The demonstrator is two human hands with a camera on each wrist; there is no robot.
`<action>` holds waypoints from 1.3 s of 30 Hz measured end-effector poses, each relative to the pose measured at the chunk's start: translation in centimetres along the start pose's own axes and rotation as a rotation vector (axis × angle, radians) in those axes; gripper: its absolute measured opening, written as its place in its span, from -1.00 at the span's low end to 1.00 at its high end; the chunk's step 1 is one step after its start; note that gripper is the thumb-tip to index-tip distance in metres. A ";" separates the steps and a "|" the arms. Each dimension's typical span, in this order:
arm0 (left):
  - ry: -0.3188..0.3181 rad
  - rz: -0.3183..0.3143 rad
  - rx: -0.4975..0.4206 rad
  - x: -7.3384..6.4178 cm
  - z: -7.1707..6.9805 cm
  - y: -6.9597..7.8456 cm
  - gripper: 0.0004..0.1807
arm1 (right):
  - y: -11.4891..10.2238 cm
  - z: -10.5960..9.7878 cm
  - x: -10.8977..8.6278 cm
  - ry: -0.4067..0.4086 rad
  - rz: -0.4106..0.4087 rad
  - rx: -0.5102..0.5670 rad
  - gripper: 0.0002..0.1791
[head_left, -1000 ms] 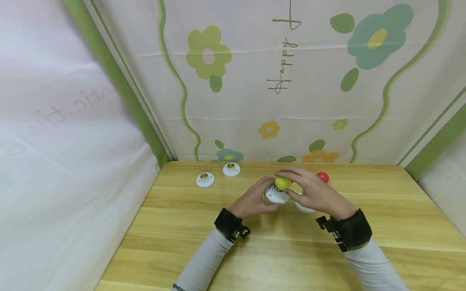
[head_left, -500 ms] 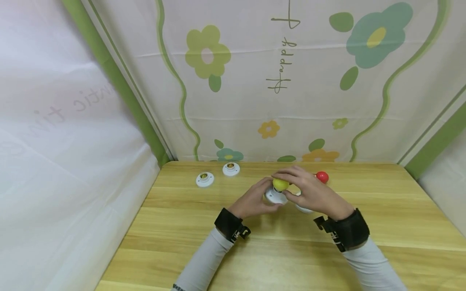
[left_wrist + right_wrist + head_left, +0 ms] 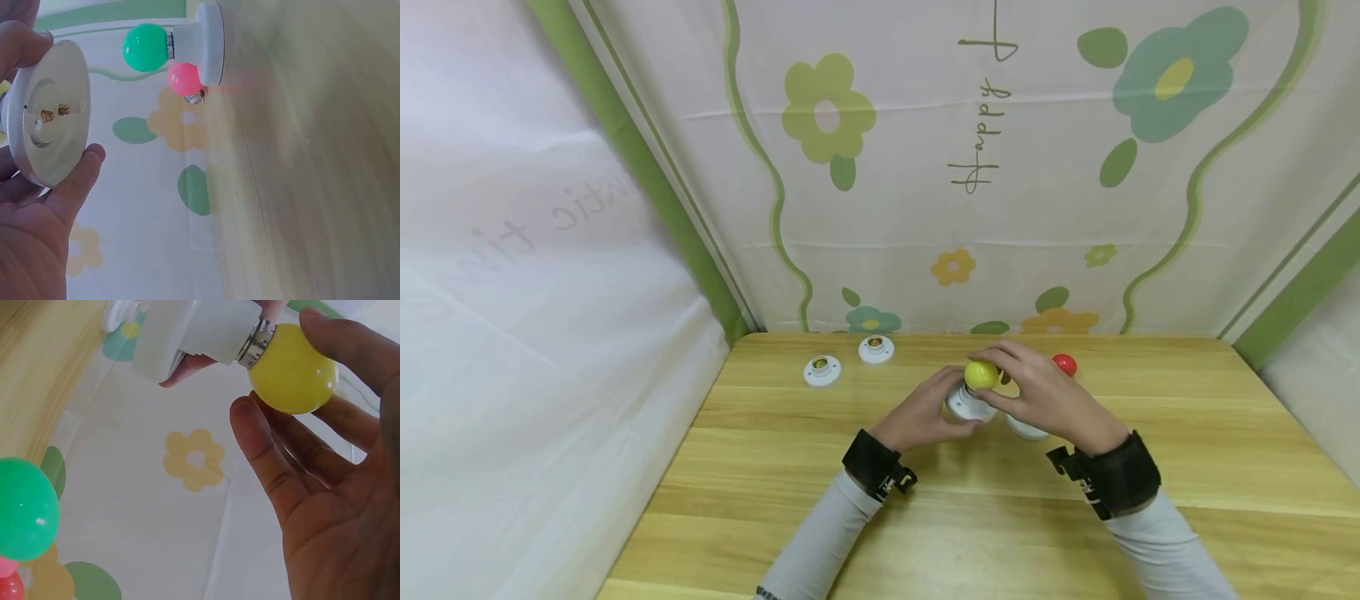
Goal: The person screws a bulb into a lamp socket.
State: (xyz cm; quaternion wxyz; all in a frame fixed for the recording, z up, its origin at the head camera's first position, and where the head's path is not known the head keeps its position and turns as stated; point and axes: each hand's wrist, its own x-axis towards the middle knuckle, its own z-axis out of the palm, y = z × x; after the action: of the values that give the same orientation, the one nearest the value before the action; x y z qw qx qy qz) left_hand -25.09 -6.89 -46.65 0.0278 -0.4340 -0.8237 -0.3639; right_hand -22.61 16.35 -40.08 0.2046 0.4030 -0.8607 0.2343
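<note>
My left hand [image 3: 925, 414] grips a white lamp holder [image 3: 967, 407] by the rim of its round base, raised above the table. In the left wrist view the underside of that lamp holder [image 3: 59, 119] shows two brass screws. A yellow light bulb [image 3: 981, 375] sits in its socket, and part of the bulb's metal screw collar [image 3: 256, 344] is visible outside it. Around the yellow globe curl the fingers of my right hand [image 3: 1037, 392]; in the right wrist view one finger lies on top of the bulb [image 3: 290, 372] and others beside and behind it.
Beside my right hand stands another white lamp holder [image 3: 1027, 427], bearing a green bulb [image 3: 147, 48]. A red bulb [image 3: 1064, 365] lies behind it on the wooden table [image 3: 947, 533]. Two lamp holders with bare sockets [image 3: 822, 371] [image 3: 876, 349] sit back left, before the curtain [image 3: 887, 208].
My right fingers shift slightly about the yellow bulb and uncover more of it; the bulb moves a little. My left hand keeps its hold on the lamp holder, nearly still.
</note>
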 end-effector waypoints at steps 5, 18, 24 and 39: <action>0.006 0.005 0.000 0.0 0.1 0.1 -0.26 | -0.1 0.1 0.0 -0.004 0.035 -0.007 -0.41; 0.001 -0.011 -0.018 -0.1 0.4 0.0 -0.22 | -0.2 -0.4 -0.2 -0.079 0.048 0.061 -0.27; 0.002 -0.009 -0.010 -0.1 0.4 0.2 -0.24 | -0.2 -0.8 -0.3 -0.075 0.020 0.079 -0.37; 0.014 0.025 0.007 0.1 0.7 0.3 -0.24 | 0.2 -0.8 -0.6 -0.053 0.022 0.060 -0.49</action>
State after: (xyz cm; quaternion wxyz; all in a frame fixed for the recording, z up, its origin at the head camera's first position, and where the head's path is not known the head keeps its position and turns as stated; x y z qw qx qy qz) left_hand -24.74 -6.33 -46.94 0.0395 -0.4417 -0.8192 -0.3636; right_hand -22.28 17.33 -39.82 0.1671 0.4054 -0.8629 0.2514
